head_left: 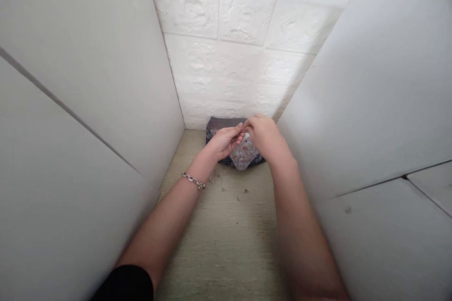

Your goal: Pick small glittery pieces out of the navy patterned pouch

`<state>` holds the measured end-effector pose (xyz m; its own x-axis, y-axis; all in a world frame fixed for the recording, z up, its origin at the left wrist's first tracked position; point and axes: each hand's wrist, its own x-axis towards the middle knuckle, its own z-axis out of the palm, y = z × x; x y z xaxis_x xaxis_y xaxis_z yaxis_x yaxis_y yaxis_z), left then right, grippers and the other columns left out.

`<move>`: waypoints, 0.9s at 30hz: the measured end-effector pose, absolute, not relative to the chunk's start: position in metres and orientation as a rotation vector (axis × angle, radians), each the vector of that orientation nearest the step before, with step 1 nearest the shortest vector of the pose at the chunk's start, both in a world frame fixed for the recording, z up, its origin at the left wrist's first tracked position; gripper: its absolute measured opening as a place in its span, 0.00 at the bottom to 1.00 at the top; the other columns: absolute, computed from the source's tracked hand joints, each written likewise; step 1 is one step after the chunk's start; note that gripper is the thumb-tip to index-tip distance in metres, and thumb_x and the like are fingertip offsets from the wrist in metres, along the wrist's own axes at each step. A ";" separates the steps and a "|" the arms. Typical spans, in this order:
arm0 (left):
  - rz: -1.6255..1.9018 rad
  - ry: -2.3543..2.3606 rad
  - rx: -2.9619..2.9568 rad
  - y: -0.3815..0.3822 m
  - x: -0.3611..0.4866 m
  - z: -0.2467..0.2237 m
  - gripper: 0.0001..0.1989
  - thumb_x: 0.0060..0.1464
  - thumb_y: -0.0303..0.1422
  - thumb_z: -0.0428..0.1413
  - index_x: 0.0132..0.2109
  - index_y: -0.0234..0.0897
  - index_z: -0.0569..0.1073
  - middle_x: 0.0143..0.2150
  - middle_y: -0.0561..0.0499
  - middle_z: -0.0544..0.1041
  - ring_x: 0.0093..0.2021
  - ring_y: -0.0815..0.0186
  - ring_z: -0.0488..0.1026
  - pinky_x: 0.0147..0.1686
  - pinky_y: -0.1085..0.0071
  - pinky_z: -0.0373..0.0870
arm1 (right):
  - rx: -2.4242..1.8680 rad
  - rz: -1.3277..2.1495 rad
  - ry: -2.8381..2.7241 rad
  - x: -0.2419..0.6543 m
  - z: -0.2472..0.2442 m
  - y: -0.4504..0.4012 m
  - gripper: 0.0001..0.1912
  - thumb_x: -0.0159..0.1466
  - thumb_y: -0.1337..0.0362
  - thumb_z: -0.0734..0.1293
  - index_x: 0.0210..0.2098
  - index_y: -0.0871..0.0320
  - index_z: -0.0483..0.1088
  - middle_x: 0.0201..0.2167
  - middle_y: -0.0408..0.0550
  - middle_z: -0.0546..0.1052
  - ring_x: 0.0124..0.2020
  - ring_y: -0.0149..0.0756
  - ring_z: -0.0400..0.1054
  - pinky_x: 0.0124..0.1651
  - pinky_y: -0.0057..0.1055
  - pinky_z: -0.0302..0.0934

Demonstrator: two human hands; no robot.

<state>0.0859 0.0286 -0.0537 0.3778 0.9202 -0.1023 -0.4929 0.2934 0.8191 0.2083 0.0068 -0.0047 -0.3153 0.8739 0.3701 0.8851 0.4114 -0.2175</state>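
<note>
Just below and between my hands is a clear-looking bag (243, 153) of small pale, pink and purple pieces, narrowing to a rounded point at the bottom. My left hand (228, 141), with a silver chain bracelet (193, 180) on its wrist, is closed, thumb and fingers pinched at the bag's top. The fingers of my right hand (262, 134) are bent down and pinched at the same spot, nearly touching the left thumb. Exactly what each fingertip grips is too small to see. Behind the bag stands a dark patterned container (212, 129), partly covered by my hands.
A white brick-textured wall (233, 63) closes off the far end. Grey-white panels rise close on the left (106, 56) and right (370, 89). Small brown scraps (246, 191) lie on the pale wood-grain surface (226, 244) between my forearms.
</note>
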 end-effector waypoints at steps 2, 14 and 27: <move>1.022 0.636 0.790 0.028 0.085 -0.053 0.08 0.48 0.31 0.53 0.27 0.29 0.69 0.20 0.54 0.67 0.19 0.81 0.63 0.19 0.86 0.62 | -1.500 -0.014 -2.241 0.209 -0.005 0.007 0.12 0.58 0.69 0.53 0.29 0.60 0.67 0.31 0.50 0.68 0.31 0.30 0.60 0.34 0.27 0.51; 1.038 0.625 0.781 0.028 0.087 -0.051 0.06 0.48 0.29 0.53 0.29 0.28 0.70 0.22 0.54 0.68 0.19 0.83 0.62 0.20 0.87 0.61 | -1.524 -0.035 -2.234 0.209 -0.006 0.007 0.12 0.58 0.68 0.53 0.30 0.60 0.68 0.32 0.51 0.68 0.33 0.31 0.61 0.36 0.28 0.52; 1.110 0.748 0.843 0.028 0.089 -0.051 0.13 0.48 0.37 0.52 0.23 0.31 0.66 0.16 0.57 0.62 0.15 0.81 0.57 0.14 0.85 0.53 | -1.433 0.183 -2.174 0.204 -0.001 0.006 0.13 0.57 0.66 0.56 0.30 0.60 0.71 0.30 0.50 0.72 0.33 0.31 0.63 0.36 0.28 0.53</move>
<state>0.0890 0.0282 -0.0511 0.2759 0.9565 -0.0944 -0.4469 0.2146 0.8685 0.2038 0.0061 -0.0007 -0.3005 0.8871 0.3505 0.8162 0.4293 -0.3867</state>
